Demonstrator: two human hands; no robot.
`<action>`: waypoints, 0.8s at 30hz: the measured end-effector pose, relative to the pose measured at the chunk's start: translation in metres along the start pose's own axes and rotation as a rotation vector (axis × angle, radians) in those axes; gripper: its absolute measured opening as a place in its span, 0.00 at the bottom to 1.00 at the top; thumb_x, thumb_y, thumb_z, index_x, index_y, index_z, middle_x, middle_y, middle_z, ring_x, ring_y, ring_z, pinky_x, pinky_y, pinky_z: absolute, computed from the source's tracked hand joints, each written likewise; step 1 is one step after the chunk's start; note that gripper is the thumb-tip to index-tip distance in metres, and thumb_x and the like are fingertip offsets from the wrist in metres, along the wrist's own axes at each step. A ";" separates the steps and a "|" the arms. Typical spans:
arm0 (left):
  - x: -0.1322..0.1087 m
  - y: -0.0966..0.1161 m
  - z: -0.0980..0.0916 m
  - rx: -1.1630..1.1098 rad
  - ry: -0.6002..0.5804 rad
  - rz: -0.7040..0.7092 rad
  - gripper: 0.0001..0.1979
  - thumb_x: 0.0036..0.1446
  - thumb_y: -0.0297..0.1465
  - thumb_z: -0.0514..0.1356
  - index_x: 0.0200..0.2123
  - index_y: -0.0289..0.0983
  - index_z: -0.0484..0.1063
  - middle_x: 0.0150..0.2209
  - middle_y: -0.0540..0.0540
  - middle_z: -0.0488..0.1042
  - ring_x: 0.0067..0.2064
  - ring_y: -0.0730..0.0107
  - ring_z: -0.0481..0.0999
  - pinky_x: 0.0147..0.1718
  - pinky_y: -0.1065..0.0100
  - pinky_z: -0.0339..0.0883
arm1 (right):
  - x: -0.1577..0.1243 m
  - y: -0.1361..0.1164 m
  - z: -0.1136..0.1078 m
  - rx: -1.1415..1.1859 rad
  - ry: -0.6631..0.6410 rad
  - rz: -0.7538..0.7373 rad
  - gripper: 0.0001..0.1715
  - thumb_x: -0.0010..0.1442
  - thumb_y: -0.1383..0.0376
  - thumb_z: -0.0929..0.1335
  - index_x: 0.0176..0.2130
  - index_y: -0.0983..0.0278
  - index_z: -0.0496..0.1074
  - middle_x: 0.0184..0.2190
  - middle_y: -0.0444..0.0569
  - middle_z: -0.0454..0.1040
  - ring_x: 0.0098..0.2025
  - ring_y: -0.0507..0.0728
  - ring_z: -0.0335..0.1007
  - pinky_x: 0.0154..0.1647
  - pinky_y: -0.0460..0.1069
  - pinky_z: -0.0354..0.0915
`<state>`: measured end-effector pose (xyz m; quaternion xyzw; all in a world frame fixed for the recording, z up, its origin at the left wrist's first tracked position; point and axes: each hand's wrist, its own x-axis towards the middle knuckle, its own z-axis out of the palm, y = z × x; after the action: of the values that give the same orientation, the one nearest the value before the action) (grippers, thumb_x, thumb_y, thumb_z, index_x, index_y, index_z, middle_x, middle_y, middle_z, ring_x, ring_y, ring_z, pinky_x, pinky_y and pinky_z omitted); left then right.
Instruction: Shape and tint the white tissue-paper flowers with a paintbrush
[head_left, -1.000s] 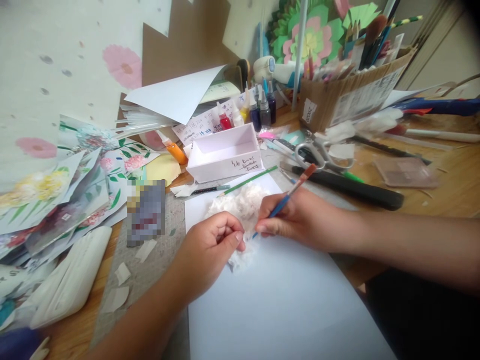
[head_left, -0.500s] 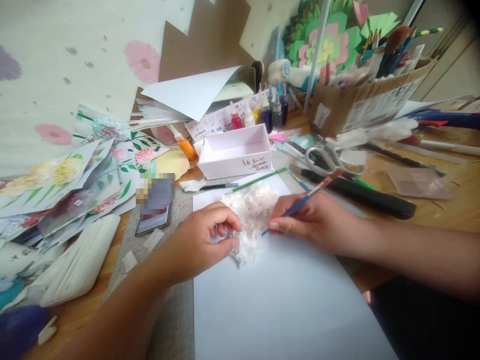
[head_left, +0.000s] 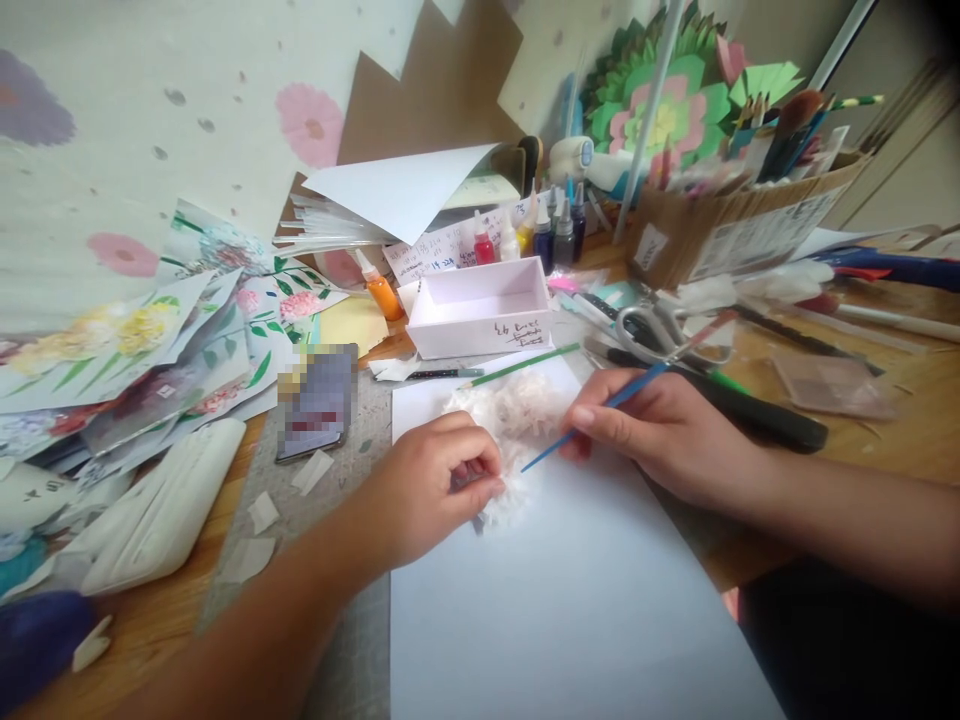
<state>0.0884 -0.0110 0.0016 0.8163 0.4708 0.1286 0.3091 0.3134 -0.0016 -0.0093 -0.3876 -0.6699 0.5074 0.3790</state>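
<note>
Pale, ruffled petal-like material [head_left: 525, 410] lies on the upper part of a white sheet [head_left: 555, 600]. My left hand [head_left: 442, 480] is at the lower left edge of the ruffles, its thumb and fingertips pinched together; whatever is between them is too small to make out. On the right, my right hand [head_left: 645, 430] grips a thin blue brush [head_left: 626, 392], with its pointed blue end down and left over the ruffles. A green pencil [head_left: 525, 365] lies along the sheet's top edge.
Behind the sheet stand a white open box [head_left: 484, 310] and small paint bottles [head_left: 544, 240]. Scissors [head_left: 671, 330] and a black tool lie at the right, below a cardboard box of brushes [head_left: 742, 220]. A phone [head_left: 319, 405] and flower pictures [head_left: 150, 340] are at the left.
The view has shifted slightly. My right hand has drawn back to the right from the ruffles, and more of the brush's blue end shows. The fingertips of my left hand have come closer together.
</note>
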 end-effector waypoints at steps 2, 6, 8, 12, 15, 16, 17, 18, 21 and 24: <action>0.000 0.001 -0.001 -0.004 -0.005 0.012 0.03 0.53 0.29 0.58 0.28 0.38 0.70 0.33 0.51 0.68 0.32 0.75 0.69 0.32 0.74 0.64 | 0.000 -0.001 0.000 -0.029 -0.008 -0.008 0.19 0.56 0.52 0.66 0.26 0.65 0.68 0.22 0.47 0.74 0.26 0.51 0.70 0.29 0.45 0.66; -0.001 0.001 -0.003 -0.002 -0.023 0.034 0.04 0.53 0.27 0.57 0.28 0.38 0.70 0.32 0.51 0.68 0.32 0.75 0.69 0.32 0.74 0.63 | 0.000 -0.001 0.001 -0.101 -0.024 -0.008 0.20 0.57 0.52 0.66 0.26 0.65 0.68 0.23 0.48 0.73 0.26 0.52 0.69 0.29 0.45 0.65; -0.001 0.001 -0.003 -0.003 -0.023 0.043 0.04 0.53 0.26 0.57 0.27 0.38 0.69 0.31 0.52 0.68 0.32 0.75 0.69 0.32 0.75 0.63 | 0.001 0.000 0.002 -0.123 -0.041 -0.004 0.20 0.57 0.52 0.65 0.26 0.65 0.68 0.23 0.47 0.73 0.26 0.51 0.68 0.29 0.45 0.65; -0.001 0.002 -0.003 -0.015 -0.027 0.018 0.05 0.54 0.27 0.56 0.27 0.38 0.69 0.31 0.52 0.68 0.32 0.76 0.69 0.32 0.74 0.62 | 0.002 0.006 0.007 -0.142 -0.088 -0.040 0.19 0.58 0.54 0.65 0.27 0.66 0.68 0.23 0.46 0.70 0.26 0.50 0.65 0.26 0.44 0.62; -0.001 0.002 -0.003 -0.022 -0.027 -0.022 0.05 0.56 0.28 0.54 0.29 0.39 0.69 0.31 0.53 0.69 0.32 0.75 0.68 0.31 0.74 0.61 | 0.003 0.009 0.008 -0.145 -0.114 -0.092 0.17 0.58 0.56 0.65 0.27 0.67 0.69 0.23 0.45 0.69 0.25 0.49 0.65 0.25 0.43 0.61; -0.001 0.001 -0.004 -0.022 -0.022 -0.032 0.05 0.56 0.27 0.54 0.30 0.39 0.68 0.31 0.53 0.69 0.32 0.75 0.68 0.31 0.74 0.61 | 0.003 0.010 0.008 -0.140 -0.117 -0.094 0.17 0.58 0.56 0.65 0.27 0.67 0.69 0.23 0.45 0.70 0.25 0.49 0.65 0.25 0.43 0.61; -0.001 0.000 -0.004 -0.024 -0.020 -0.040 0.04 0.55 0.27 0.54 0.30 0.39 0.68 0.31 0.53 0.70 0.32 0.75 0.68 0.31 0.74 0.61 | 0.003 0.010 0.007 -0.131 -0.111 -0.085 0.17 0.58 0.56 0.66 0.27 0.67 0.69 0.23 0.45 0.70 0.25 0.49 0.65 0.25 0.43 0.61; -0.001 -0.001 -0.005 -0.023 -0.016 -0.046 0.04 0.55 0.27 0.54 0.30 0.39 0.68 0.31 0.54 0.70 0.32 0.75 0.68 0.31 0.74 0.61 | 0.004 0.010 0.006 -0.118 -0.095 -0.066 0.16 0.57 0.57 0.66 0.26 0.67 0.69 0.23 0.46 0.70 0.25 0.49 0.66 0.26 0.43 0.62; -0.003 -0.003 -0.008 -0.008 -0.034 -0.052 0.01 0.52 0.27 0.57 0.30 0.39 0.67 0.31 0.54 0.70 0.33 0.75 0.68 0.33 0.74 0.62 | 0.002 0.007 0.002 -0.026 0.017 -0.051 0.15 0.58 0.59 0.66 0.26 0.66 0.68 0.22 0.45 0.72 0.26 0.50 0.68 0.29 0.44 0.64; -0.004 -0.004 -0.009 0.007 -0.072 -0.048 0.03 0.49 0.28 0.59 0.30 0.39 0.67 0.30 0.55 0.70 0.32 0.75 0.67 0.32 0.74 0.62 | -0.001 0.001 0.001 0.028 0.041 -0.125 0.13 0.59 0.60 0.66 0.27 0.65 0.69 0.23 0.46 0.73 0.28 0.51 0.70 0.32 0.45 0.66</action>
<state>0.0791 -0.0097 0.0062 0.8100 0.4793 0.0900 0.3259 0.3130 -0.0024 -0.0107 -0.3498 -0.6778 0.4841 0.4289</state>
